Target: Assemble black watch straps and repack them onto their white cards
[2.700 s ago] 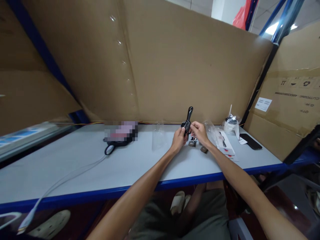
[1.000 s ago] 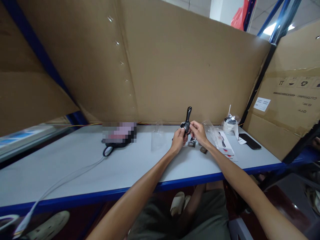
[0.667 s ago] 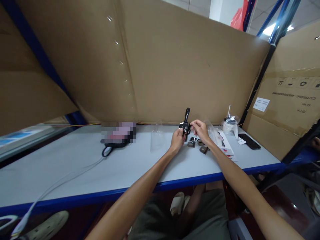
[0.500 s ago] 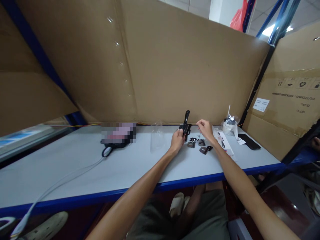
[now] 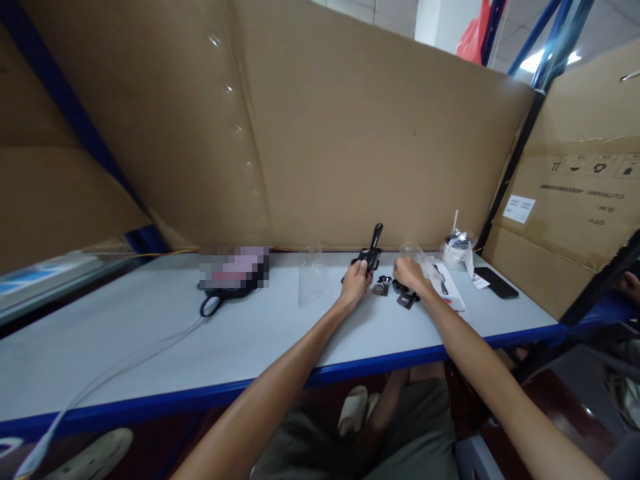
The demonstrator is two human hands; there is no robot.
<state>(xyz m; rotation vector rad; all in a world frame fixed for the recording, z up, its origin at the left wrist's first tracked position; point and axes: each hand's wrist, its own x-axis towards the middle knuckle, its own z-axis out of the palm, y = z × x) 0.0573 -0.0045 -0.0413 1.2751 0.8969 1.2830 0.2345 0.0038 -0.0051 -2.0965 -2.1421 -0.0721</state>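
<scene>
My left hand (image 5: 356, 283) is closed round the base of a black upright holder part (image 5: 373, 246), which stands just above the grey table top (image 5: 200, 340). My right hand (image 5: 407, 273) rests low on the table to the right of it, fingers curled down over several small dark pieces (image 5: 395, 292); what the fingers grip is hidden. One small grey piece (image 5: 379, 289) lies between the two hands.
A clear bag (image 5: 311, 280) lies left of my hands. Printed cards in plastic (image 5: 443, 283), a wrapped round item (image 5: 457, 248) and a black phone (image 5: 495, 282) lie to the right. A black device with a white cable (image 5: 220, 293) sits at the left. Cardboard walls stand behind and at the right.
My right hand let go of the black holder part, swung right and dropped onto the small pieces on the table. My left hand lowered the holder part slightly.
</scene>
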